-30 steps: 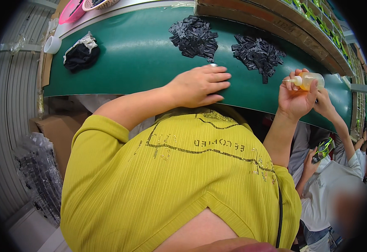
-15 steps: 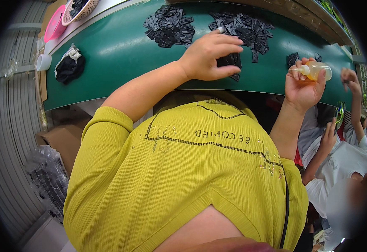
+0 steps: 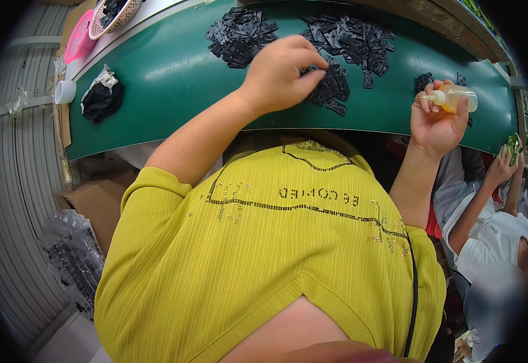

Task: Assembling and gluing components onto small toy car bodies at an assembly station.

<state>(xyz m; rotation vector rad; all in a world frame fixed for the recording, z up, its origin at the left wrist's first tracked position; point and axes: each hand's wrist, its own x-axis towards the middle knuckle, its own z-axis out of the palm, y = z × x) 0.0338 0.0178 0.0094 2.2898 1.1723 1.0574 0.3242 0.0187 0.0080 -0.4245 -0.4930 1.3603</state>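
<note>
My left hand (image 3: 285, 74) is over the green table, thumb and fingertips drawn together in a pinch. Whatever may be between them is too small or hidden to make out. Just right of those fingertips lies a small pile of flat black plastic pieces (image 3: 335, 86), with a larger heap of them (image 3: 352, 39) behind it. Another heap of black pieces (image 3: 240, 37) lies beyond my left wrist. In my right hand (image 3: 436, 124) is a clear squeeze bottle (image 3: 461, 98) with yellowish liquid, held on its side, its thin needle tip pointing left.
More black pieces (image 3: 423, 81) lie behind my right hand. At the left are a black-and-white cloth (image 3: 102, 97), a white cup (image 3: 65, 91), a pink basin (image 3: 80, 37) and a basket (image 3: 123, 19). A co-worker's hands (image 3: 507, 163) hold something green at the right.
My left hand's spread fingers have closed to a pinch and drawn slightly left, uncovering the small pile. My right hand stays put with the bottle. The co-worker's hands have come together lower down.
</note>
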